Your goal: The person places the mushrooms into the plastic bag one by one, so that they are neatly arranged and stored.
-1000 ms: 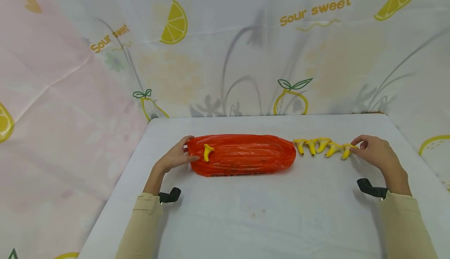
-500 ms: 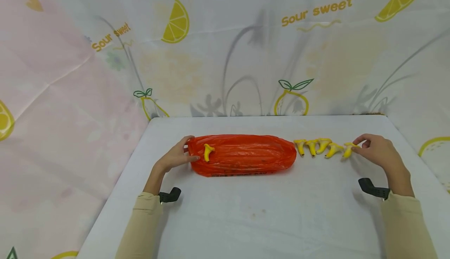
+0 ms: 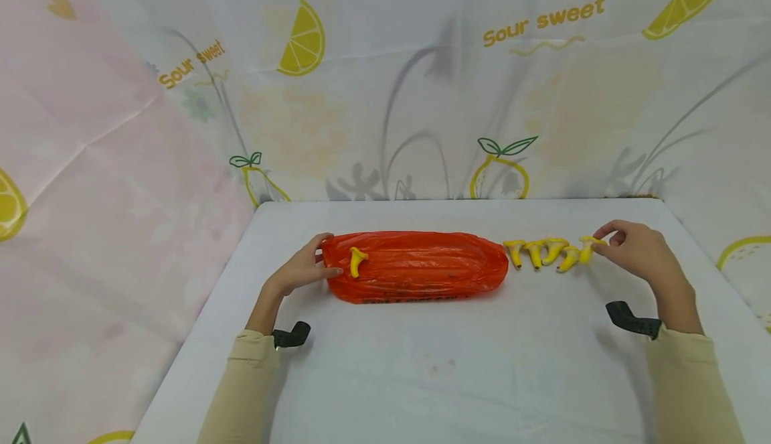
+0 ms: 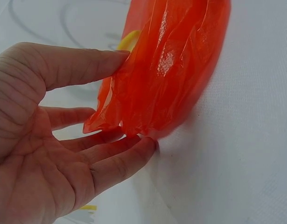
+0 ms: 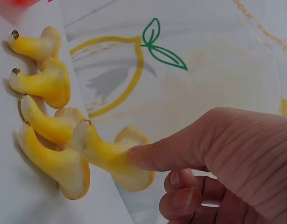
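A red plastic bag point(image 3: 421, 266) lies flat and long across the table. At its left end my left hand point(image 3: 304, 263) holds the bag's edge; in the left wrist view the thumb is above and the fingers point(image 4: 120, 163) are below. One yellow mushroom point(image 3: 357, 262) rests on the bag near that hand, partly seen behind the plastic in the left wrist view. My right hand point(image 3: 641, 250) pinches another yellow mushroom point(image 5: 117, 158) between thumb and fingers. It hangs by the right end of a row of several yellow mushrooms point(image 5: 43, 84), which have dark stem tips.
The white table point(image 3: 458, 370) stretches in front of the bag, toward the body. Behind it rises a pale curtain point(image 3: 373, 109) printed with lemons and lettering. Black cameras sit on both wrists.
My right hand has lifted the rightmost mushroom from the table and carried it left, toward the other mushrooms in the row. The left hand and the bag stay where they were.
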Demonstrator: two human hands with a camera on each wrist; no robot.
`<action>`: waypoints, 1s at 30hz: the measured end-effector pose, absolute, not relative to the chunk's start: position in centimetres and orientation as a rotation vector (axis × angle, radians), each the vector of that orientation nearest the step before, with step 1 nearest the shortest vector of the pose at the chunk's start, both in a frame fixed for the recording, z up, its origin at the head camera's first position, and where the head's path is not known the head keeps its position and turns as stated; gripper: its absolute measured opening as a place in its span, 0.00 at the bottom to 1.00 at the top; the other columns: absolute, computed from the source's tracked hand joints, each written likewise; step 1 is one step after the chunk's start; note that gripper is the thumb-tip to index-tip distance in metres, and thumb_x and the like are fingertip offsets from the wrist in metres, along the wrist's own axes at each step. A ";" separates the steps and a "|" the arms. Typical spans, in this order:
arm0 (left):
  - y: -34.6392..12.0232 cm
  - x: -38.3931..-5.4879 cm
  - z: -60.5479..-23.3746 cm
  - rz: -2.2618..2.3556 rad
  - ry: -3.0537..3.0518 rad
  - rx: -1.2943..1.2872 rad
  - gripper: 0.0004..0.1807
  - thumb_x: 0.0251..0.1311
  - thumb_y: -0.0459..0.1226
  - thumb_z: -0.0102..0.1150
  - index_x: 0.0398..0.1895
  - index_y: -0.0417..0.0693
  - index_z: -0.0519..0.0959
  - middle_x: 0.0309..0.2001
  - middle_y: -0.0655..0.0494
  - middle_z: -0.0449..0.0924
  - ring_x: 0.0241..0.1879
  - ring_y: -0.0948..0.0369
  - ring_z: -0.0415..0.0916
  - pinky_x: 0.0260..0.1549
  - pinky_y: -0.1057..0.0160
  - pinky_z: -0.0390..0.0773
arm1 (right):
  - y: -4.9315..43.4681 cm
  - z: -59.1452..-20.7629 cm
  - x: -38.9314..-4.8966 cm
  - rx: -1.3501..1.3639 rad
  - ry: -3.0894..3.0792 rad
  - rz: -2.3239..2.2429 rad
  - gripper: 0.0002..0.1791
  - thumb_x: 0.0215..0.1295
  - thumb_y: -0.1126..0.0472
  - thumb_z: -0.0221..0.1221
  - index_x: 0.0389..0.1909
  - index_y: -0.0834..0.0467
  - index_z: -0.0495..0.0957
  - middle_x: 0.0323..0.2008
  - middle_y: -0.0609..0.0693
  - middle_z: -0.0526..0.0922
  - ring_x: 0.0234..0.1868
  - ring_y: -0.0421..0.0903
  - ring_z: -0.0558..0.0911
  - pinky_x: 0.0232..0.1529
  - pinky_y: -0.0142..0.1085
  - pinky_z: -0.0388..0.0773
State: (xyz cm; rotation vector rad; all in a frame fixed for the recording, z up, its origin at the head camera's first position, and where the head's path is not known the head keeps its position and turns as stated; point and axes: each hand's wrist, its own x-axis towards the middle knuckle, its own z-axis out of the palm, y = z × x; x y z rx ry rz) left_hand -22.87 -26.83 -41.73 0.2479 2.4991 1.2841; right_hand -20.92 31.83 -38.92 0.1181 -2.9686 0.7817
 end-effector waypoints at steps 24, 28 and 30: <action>-27.0 -23.2 -42.0 1.258 2.515 0.239 0.46 0.57 0.39 0.67 0.74 0.41 0.52 0.70 0.38 0.59 0.68 0.38 0.58 0.58 0.40 0.70 | 26.0 -37.7 -22.3 0.148 -2.843 1.099 0.20 0.65 0.52 0.64 0.46 0.65 0.79 0.27 0.53 0.72 0.31 0.50 0.70 0.23 0.34 0.67; -27.0 -23.2 -41.9 1.252 2.517 0.234 0.46 0.57 0.39 0.68 0.74 0.41 0.52 0.71 0.38 0.58 0.68 0.38 0.58 0.58 0.40 0.70 | 25.2 -37.7 -22.6 0.153 -2.843 1.143 0.20 0.65 0.51 0.64 0.47 0.64 0.79 0.28 0.54 0.72 0.32 0.51 0.71 0.23 0.34 0.69; -26.9 -23.2 -41.9 1.249 2.515 0.229 0.47 0.57 0.39 0.68 0.74 0.41 0.51 0.71 0.38 0.58 0.68 0.38 0.58 0.58 0.40 0.70 | 24.8 -37.7 -22.8 0.152 -2.846 1.160 0.21 0.65 0.50 0.64 0.47 0.64 0.79 0.29 0.54 0.72 0.33 0.51 0.71 0.24 0.34 0.69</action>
